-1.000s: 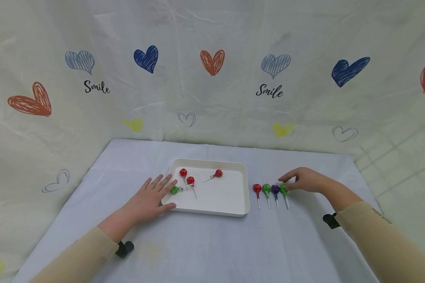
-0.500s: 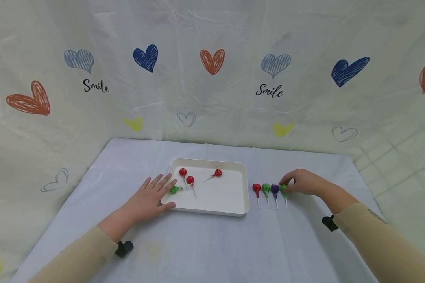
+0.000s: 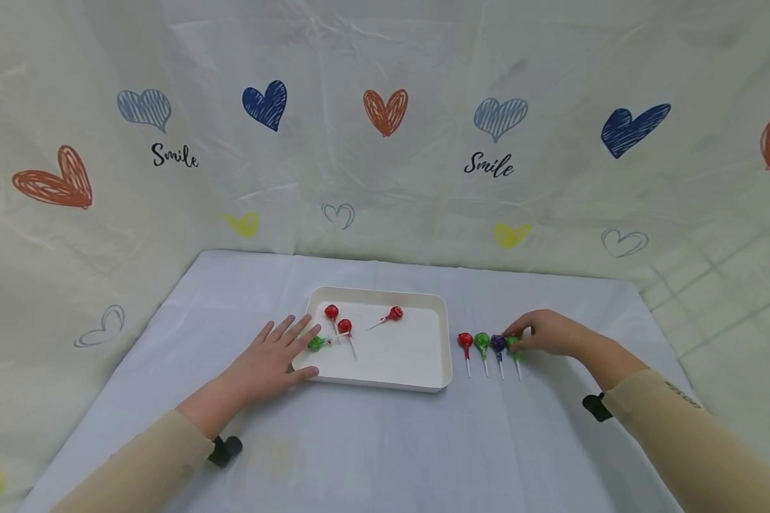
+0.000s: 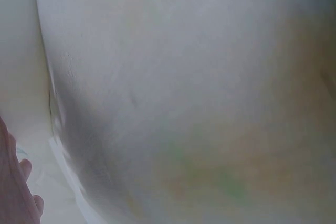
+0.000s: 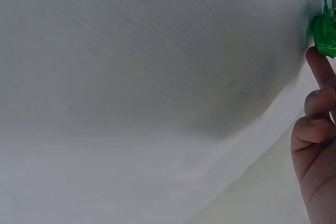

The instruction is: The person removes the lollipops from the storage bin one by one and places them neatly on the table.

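My left hand [image 3: 271, 363] rests with spread, straight fingers on the left rim of a white tray [image 3: 391, 363]. Inside that tray, near the fingertips, lies a green lollipop [image 3: 316, 344] beside two red lollipops; another red lollipop [image 3: 395, 313] is farther right. To the right of the tray, a row on the cloth runs from a red lollipop [image 3: 465, 340] to a green lollipop [image 3: 482, 340], then a purple lollipop [image 3: 498, 343]. At the row's right end, my right hand [image 3: 548, 332] pinches the head of a second green lollipop [image 5: 324, 34], its stick pointing toward me.
A white cloth [image 3: 385, 449] covers the table. Behind it hangs a pale curtain [image 3: 423, 192] printed with hearts and words. The left wrist view shows mainly blurred cloth, with part of the left hand at its lower left edge.
My right hand has come down a little and closed its fingers on the green lollipop at the row's end. The left hand and the tray stay in place.
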Demonstrator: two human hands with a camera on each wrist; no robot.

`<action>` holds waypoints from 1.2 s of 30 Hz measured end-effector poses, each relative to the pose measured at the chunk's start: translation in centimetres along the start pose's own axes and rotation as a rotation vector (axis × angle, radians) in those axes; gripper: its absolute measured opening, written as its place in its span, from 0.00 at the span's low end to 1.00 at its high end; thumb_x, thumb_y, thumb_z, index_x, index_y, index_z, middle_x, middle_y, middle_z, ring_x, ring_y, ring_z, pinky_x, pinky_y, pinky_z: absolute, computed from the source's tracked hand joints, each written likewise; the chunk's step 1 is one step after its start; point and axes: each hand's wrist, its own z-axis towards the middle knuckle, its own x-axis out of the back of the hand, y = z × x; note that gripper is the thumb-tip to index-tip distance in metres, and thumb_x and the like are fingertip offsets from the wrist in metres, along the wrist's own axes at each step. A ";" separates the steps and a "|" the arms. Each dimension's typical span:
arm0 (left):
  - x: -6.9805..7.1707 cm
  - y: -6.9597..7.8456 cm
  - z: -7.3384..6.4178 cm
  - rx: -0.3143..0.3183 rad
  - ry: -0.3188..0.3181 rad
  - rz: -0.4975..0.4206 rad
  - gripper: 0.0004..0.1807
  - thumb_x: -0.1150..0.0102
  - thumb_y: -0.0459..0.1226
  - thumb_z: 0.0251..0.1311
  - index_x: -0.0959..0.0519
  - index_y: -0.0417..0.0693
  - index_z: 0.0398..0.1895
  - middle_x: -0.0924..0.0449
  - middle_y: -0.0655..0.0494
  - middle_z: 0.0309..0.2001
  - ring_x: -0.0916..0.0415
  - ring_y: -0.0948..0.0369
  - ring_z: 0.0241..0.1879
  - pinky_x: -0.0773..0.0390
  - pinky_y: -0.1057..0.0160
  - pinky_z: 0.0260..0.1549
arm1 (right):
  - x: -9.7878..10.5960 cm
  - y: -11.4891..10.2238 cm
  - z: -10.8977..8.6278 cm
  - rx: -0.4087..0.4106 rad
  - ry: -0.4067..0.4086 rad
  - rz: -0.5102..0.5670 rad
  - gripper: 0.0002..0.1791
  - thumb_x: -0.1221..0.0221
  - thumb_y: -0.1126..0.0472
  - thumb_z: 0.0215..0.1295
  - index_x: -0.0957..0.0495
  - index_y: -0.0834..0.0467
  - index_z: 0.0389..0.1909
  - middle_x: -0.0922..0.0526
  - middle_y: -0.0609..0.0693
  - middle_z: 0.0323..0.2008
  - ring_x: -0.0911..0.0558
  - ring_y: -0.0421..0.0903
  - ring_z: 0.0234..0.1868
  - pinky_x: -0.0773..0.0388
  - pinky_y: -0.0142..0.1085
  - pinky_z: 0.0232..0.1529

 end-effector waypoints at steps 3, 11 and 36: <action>0.2 0.1 0.0 0.000 -0.001 -0.001 0.48 0.54 0.70 0.62 0.52 0.62 0.80 0.60 0.55 0.80 0.63 0.47 0.78 0.61 0.38 0.72 | 0.0 -0.1 -0.1 -0.007 -0.001 0.011 0.18 0.33 0.52 0.62 0.15 0.52 0.53 0.17 0.46 0.43 0.24 0.52 0.50 0.23 0.51 0.51; 0.3 0.2 -0.1 -0.004 0.003 0.001 0.48 0.54 0.69 0.62 0.52 0.62 0.80 0.59 0.55 0.80 0.62 0.46 0.78 0.60 0.38 0.72 | 0.3 -0.3 -0.8 -0.011 0.014 0.022 0.22 0.34 0.49 0.63 0.17 0.53 0.56 0.16 0.47 0.45 0.24 0.52 0.50 0.22 0.47 0.48; 0.2 0.1 -0.1 -0.003 0.004 -0.003 0.49 0.55 0.71 0.61 0.52 0.62 0.80 0.60 0.55 0.80 0.63 0.47 0.78 0.62 0.39 0.73 | 2.8 -3.8 0.5 0.005 0.076 0.051 0.28 0.34 0.42 0.61 0.19 0.51 0.59 0.18 0.53 0.55 0.24 0.49 0.44 0.21 0.40 0.40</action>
